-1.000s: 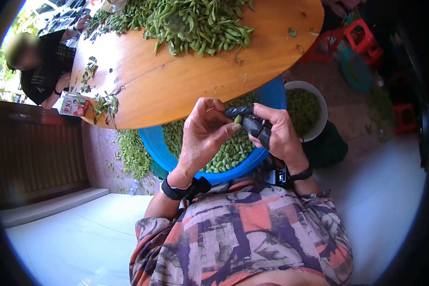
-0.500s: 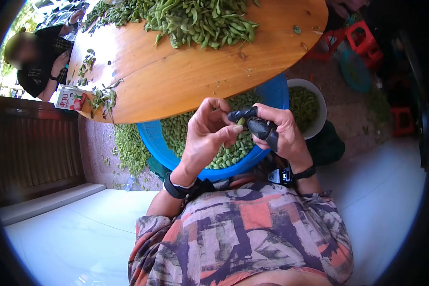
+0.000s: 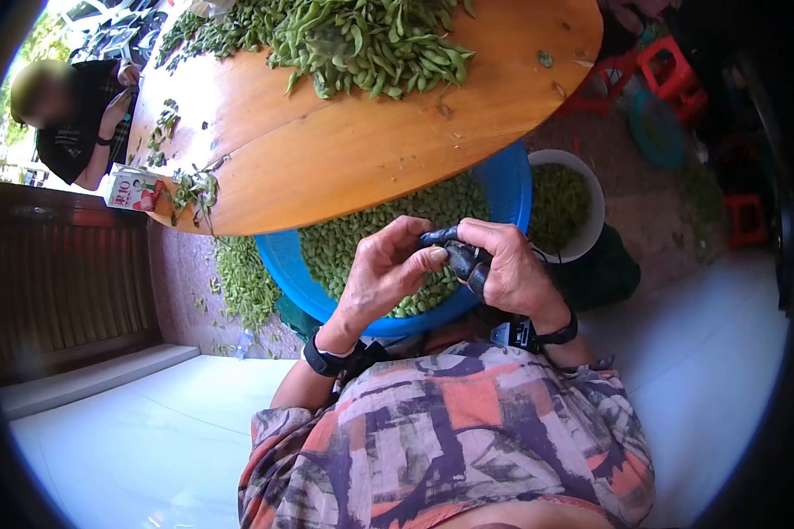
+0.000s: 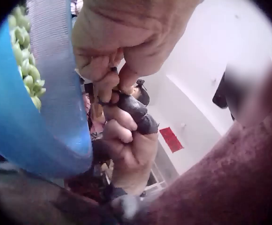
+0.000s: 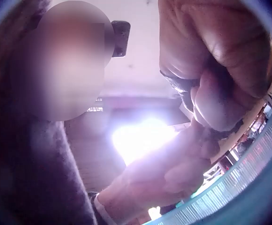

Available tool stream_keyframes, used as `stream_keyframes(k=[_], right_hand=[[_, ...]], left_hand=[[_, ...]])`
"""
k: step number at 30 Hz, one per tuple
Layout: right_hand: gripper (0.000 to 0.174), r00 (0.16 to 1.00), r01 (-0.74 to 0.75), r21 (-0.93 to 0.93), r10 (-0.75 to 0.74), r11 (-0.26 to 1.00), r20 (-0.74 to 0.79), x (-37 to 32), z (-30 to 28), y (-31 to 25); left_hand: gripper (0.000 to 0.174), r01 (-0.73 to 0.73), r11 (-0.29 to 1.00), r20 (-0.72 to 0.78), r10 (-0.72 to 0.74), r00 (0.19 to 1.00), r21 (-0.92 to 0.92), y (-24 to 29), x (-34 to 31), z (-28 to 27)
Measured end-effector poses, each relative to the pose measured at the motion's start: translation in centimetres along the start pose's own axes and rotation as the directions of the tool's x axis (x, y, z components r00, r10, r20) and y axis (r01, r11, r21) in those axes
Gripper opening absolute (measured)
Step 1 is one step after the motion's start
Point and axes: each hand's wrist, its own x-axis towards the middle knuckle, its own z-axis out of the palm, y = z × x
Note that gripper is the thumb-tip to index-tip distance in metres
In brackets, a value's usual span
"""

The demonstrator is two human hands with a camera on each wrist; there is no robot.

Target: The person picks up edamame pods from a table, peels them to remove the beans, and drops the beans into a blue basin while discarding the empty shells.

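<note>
- The green beans (image 3: 331, 256) are lying loose and heaped together in the blue basin (image 3: 397, 327), directly beneath both hands.
- The left hand (image 3: 370, 280) is hanging over the beans, its fingers curling in toward the right hand; the thumb is pressing close to the black coverings (image 3: 469, 262).
- The right hand (image 3: 516, 271) is meeting it from the other side, its fingers bending, with the black coverings wrapping the thumb and forefinger.
- The fingertips of both hands are meeting closely in the head view and both wrist views; they are hiding whatever lies between them, so whether either hand is gripping a small thing cannot be told.
- The blue basin is sitting partly under the edge of the wooden counter (image 3: 326, 132), in front of the person's patterned shirt (image 3: 459, 414).
- A large heap of green pods (image 3: 362, 53) is lying on the far part of the counter, while leafy scraps (image 3: 194, 196) are scattering around its left end, beside a printed carton (image 3: 134, 190).
- A white bowl (image 3: 598, 212) is standing just beside the basin on the right, holding more green matter.
- More pods (image 3: 247, 282) are spreading over the floor to the left of the basin.
- Another person (image 3: 72, 132) in dark clothing is sitting at the counter's left end.
- Red stools (image 3: 672, 70) are standing beyond the white bowl, near a teal basin (image 3: 655, 137).
</note>
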Motion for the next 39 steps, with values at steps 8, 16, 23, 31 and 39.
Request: stream_keyframes(k=[8,16,23,31,39], right_hand=[[0.025,0.979,0.122,-0.256,-0.159,0.959,-0.125,-0.1,2.6,0.1],[0.028,0.964,0.172,-0.239,-0.213,0.956,-0.158,0.5,4.2,0.0],[0.038,0.940,0.144,-0.376,-0.245,0.915,-0.237,3.5,0.0,-2.2],[0.017,0.909,0.330,-0.796,-0.397,0.507,0.124,11.7,6.6,-2.5],[0.010,0.899,0.281,-0.908,-0.416,0.311,0.136,13.4,3.1,-0.5]], left_hand=[[0.030,-0.367,0.659,0.072,0.430,0.900,0.656,-0.9,-0.3,0.0],[0.042,-0.391,0.488,0.023,0.603,0.798,0.781,-2.2,0.0,-0.6],[0.040,-0.274,0.786,-0.087,0.383,0.920,0.554,-0.8,-2.0,-2.0],[0.021,-0.335,0.709,0.101,0.352,0.931,0.621,1.0,-3.3,-2.4],[0.023,-0.410,0.674,0.081,0.462,0.883,0.614,8.3,-1.7,-5.3]])
